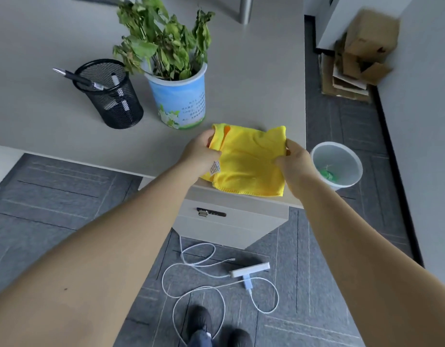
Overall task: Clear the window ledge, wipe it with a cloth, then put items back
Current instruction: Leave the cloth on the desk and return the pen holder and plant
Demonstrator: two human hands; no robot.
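A yellow cloth [249, 161] lies folded at the near right corner of the pale desk [41, 126], partly over the edge. My left hand [201, 152] pinches its left edge, where a small white label hangs. My right hand [295, 160] grips its right edge. Behind the cloth stands a blue printed pot [180, 101] with a wilting green plant [161, 41]. Left of the pot is a black mesh pen holder [111, 96] with pens in it.
A white bin [338, 165] with something green inside stands on the floor right of the desk. Cardboard boxes [361, 53] are piled by the wall. A white power strip [250, 270] and looped cables lie on the grey carpet near my shoes. A drawer unit [231, 221] sits under the desk.
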